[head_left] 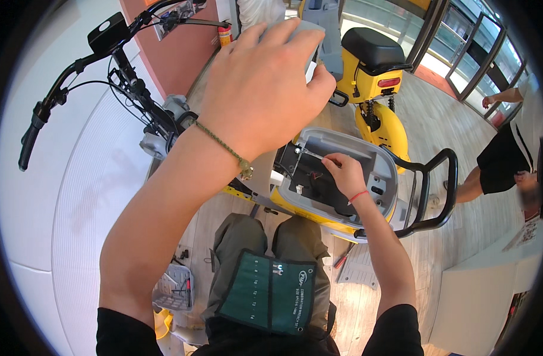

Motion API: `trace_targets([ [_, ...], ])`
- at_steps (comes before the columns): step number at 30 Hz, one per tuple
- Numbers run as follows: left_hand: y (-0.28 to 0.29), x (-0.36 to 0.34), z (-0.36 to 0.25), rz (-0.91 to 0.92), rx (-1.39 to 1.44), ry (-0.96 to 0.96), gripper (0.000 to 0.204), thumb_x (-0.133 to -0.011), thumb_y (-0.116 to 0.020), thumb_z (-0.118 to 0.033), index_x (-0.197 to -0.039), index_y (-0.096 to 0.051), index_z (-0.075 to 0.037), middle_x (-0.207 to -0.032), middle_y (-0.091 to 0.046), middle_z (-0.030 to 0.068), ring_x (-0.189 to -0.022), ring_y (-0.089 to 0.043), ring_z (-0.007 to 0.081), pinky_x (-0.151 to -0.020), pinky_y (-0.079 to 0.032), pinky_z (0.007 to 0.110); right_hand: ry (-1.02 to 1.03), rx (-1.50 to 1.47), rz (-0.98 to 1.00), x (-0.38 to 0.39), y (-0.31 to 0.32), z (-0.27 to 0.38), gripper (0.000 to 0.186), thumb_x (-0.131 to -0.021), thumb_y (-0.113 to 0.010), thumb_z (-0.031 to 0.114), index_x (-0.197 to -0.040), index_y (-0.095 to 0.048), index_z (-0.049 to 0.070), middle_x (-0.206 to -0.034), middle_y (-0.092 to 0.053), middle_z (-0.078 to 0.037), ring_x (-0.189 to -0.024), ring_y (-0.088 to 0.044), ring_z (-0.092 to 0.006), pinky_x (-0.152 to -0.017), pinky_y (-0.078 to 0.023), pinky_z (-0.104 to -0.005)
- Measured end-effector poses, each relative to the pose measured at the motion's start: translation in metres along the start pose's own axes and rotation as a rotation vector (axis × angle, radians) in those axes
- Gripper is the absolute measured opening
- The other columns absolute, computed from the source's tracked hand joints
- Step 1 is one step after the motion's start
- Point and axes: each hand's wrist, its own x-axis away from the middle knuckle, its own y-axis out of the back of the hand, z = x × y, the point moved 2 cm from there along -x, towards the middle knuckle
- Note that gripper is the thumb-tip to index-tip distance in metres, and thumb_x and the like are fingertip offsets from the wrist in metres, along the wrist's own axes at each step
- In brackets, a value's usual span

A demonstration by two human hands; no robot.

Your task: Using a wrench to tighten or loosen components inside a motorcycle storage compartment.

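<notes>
1. Right hand point(347, 175): pinching a slim silver wrench point(313, 155), which points left from the fingertips toward a bolt point(297, 151).
2. Left hand point(271, 83): above and left of that pinch, laid over a grey panel point(310, 29); can't tell whether it grasps.
3. Done: storage compartment point(385, 166) around the right hand is open, wires point(314, 176) exposed just below the wrench, tool brought to the bolt.
4. Left, probably: finish turning the bolt, then close up. Loosening or tightening unclear.
5. Green tool pouch point(265, 296) lies on the lap, below both hands.
6. Hidden: left fingertips, most of the panel. Wrench-to-bolt seating too small to confirm; wire ends lost in the dark compartment floor.
</notes>
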Motion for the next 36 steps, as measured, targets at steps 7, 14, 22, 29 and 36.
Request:
trace_targets([
  [7,0.001,0.002,0.004,0.006,0.021,0.034,0.045,-0.091,-0.057,-0.031,-0.133,-0.061,-0.013,-0.142,-0.055,0.0152,-0.129,-0.051,0.0357,-0.108,-0.041,0.044,0.038,-0.052,-0.070,0.009,-0.023,-0.006,0.025,-0.091,-0.068,0.027,-0.101,-0.074,0.004,-0.090,-0.072,-0.017,-0.084,-0.069,-0.0341,-0.075,-0.054,-0.0406],
  [14,0.001,0.002,0.003,0.006,0.017,0.035,0.045,-0.091,-0.057,-0.031,-0.132,-0.062,-0.013,-0.141,-0.056,0.0148,-0.129,-0.052,0.0350,-0.108,-0.041,0.043,-0.082,-0.002,-0.017,0.025,-0.042,0.009,0.027,-0.092,-0.068,0.030,-0.102,-0.071,0.005,-0.085,-0.072,-0.016,-0.080,-0.069,-0.0347,-0.072,-0.054,-0.0427],
  [22,-0.001,0.001,0.002,-0.018,0.010,0.020,0.045,-0.091,-0.058,-0.031,-0.131,-0.063,-0.013,-0.140,-0.057,0.0145,-0.129,-0.053,0.0338,-0.108,-0.042,0.042,-0.166,0.143,0.003,0.028,-0.056,0.041,0.026,-0.094,-0.060,0.030,-0.101,-0.066,0.006,-0.089,-0.072,-0.021,-0.086,-0.069,-0.0418,-0.077,-0.054,-0.0503],
  [29,0.002,0.001,-0.001,0.010,0.023,0.052,0.045,-0.091,-0.058,-0.032,-0.132,-0.063,-0.013,-0.142,-0.055,0.0147,-0.130,-0.052,0.0342,-0.108,-0.041,0.043,-0.219,0.091,0.029,0.023,-0.075,0.047,0.028,-0.093,-0.061,0.031,-0.103,-0.062,0.005,-0.090,-0.071,-0.024,-0.089,-0.068,-0.0430,-0.079,-0.054,-0.0513],
  [36,0.002,0.005,0.002,0.001,0.020,0.038,0.045,-0.091,-0.058,-0.033,-0.132,-0.063,-0.014,-0.143,-0.055,0.0150,-0.130,-0.052,0.0350,-0.108,-0.041,0.043,-0.052,0.193,0.072,0.018,-0.055,0.016,0.025,-0.091,-0.064,0.031,-0.106,-0.065,0.011,-0.092,-0.072,-0.018,-0.089,-0.069,-0.0394,-0.078,-0.054,-0.0510],
])
